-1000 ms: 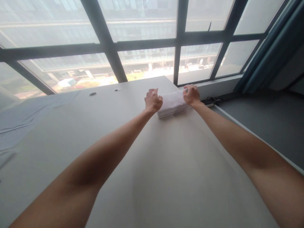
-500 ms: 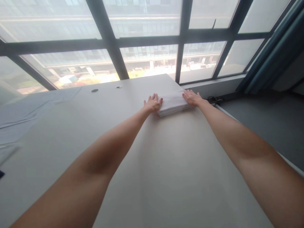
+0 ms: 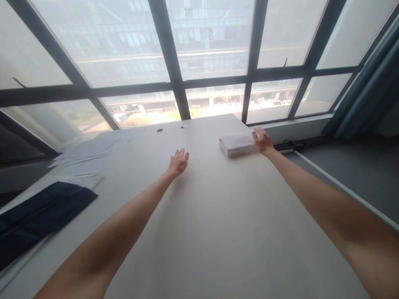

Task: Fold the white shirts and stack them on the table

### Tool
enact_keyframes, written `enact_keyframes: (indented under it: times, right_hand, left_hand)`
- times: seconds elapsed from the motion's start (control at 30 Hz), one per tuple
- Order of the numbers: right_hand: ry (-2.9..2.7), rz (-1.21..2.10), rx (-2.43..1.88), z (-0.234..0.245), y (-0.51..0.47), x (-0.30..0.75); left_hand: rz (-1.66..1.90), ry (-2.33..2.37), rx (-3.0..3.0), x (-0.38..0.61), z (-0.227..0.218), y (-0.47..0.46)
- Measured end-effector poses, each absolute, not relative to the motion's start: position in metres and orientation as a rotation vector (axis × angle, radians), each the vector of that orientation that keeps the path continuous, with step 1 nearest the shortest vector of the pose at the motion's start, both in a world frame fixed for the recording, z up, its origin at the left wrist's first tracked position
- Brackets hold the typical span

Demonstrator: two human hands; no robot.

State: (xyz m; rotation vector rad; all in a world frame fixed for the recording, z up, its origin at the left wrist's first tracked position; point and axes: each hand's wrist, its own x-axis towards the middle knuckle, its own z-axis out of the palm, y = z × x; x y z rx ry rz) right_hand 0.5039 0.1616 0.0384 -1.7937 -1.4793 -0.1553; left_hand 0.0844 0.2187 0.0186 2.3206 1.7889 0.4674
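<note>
One folded stack (image 3: 237,144), two hands

left hand (image 3: 178,162) off white stack (image 3: 237,143), moved leftward, view tilted up

Two bare forearms, no sleeves in view, left hand (image 3: 178,162) and right hand (image 3: 262,141) bare, no gloves, rings, watch or bands visible, arms slim, fingers small and slightly blurred far out
</note>
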Motion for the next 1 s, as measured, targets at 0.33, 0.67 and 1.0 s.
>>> enact_keyframes:
  times: [0.33, 0.67, 1.0]
  right_hand:
    - [-1.741, 0.262, -1.807, 0.011, 0.066, 0.29]
    - [-1.987, 0.331, -1.845, -0.005, 0.003, 0.194]
    - [-2.231, 0.303, -1.864, 0.001, -0.006, 0.196]
  left_hand:
    - [0.23, 1.774, 2.43, -0.028, 0.011, 0.088]
    - [0.138, 1.555, 2.661, -0.024, 0.002, 0.005]
    - [0.165, 1.54, 2.649, -0.022, 0.003, 0.008]
